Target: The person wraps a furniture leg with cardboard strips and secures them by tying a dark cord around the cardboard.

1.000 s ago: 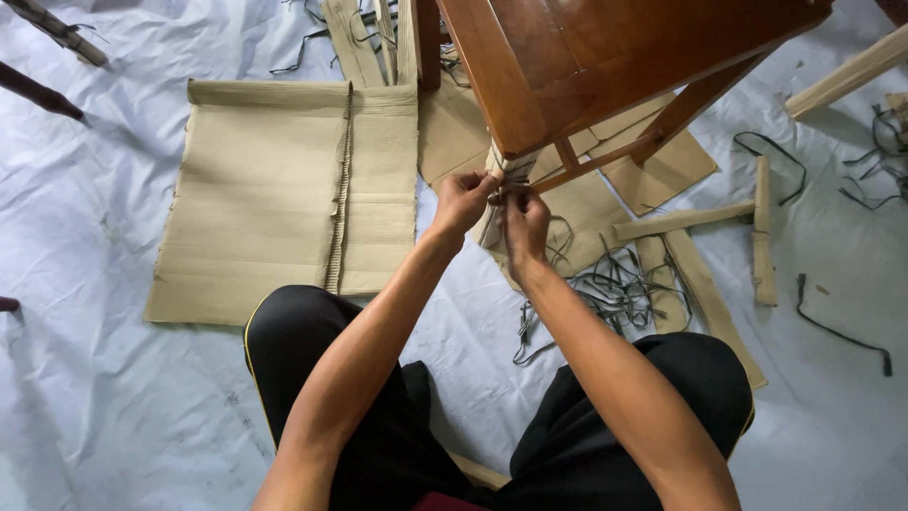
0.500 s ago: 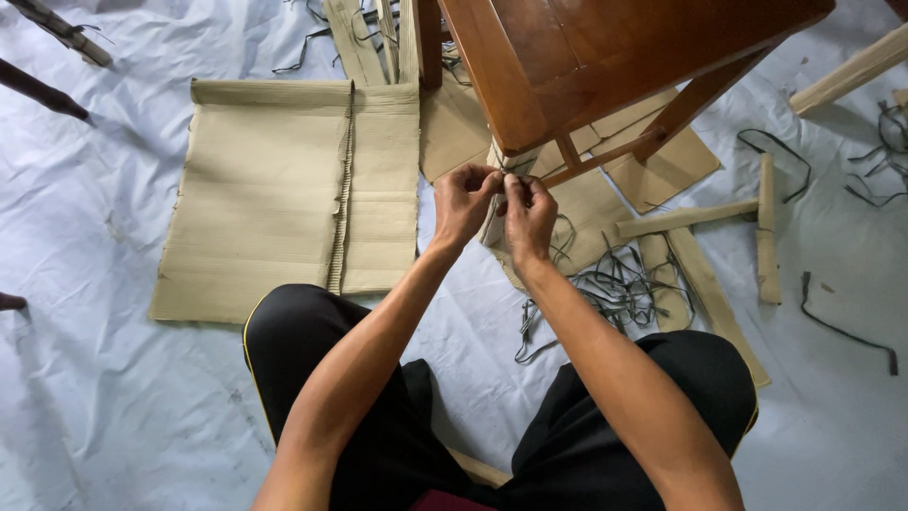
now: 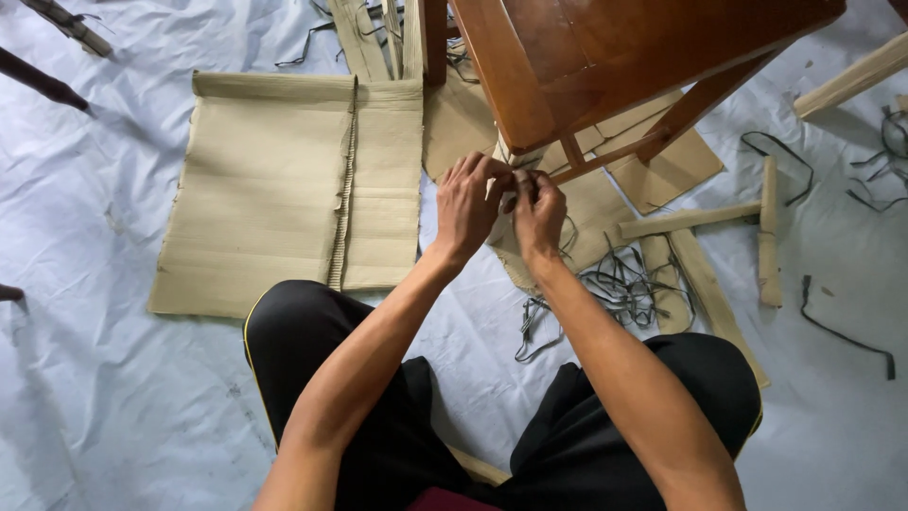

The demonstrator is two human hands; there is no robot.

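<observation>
- Two bare hands are seen, both raised at the near corner of one dark wooden table (image 3: 605,47), just under its edge.
- Left hand (image 3: 468,203): fingers curled, tips brought together at the wrapped table leg (image 3: 515,161); something small is pinched there (what exactly cannot be told, too small).
- Right hand (image 3: 537,213): fingers bent, thumb and forefinger pressed together against the left hand's tips; the two hands are touching.
- The wrapped leg is found right above the fingertips, at the table corner; a strip of cardboard wrap is seen on it, mostly hidden by the hands.
- One large corrugated cardboard sheet (image 3: 274,189) is laid flat on the white floor cover (image 3: 95,378), left of the hands, with one frayed seam running down it.
- At least three smaller cardboard pieces are lying under and beside the table; one flat piece (image 3: 676,170) is seen right of the leg.
- One tangle of dark straps (image 3: 624,284) is lying just right of the right forearm; single loose straps are scattered further right (about four counted), one long strap (image 3: 842,331) well apart.
- Two cardboard-wrapped sticks (image 3: 768,232) are lying crossed in a T to the right.
- Two knees in black trousers (image 3: 378,397) are seen at the bottom.
</observation>
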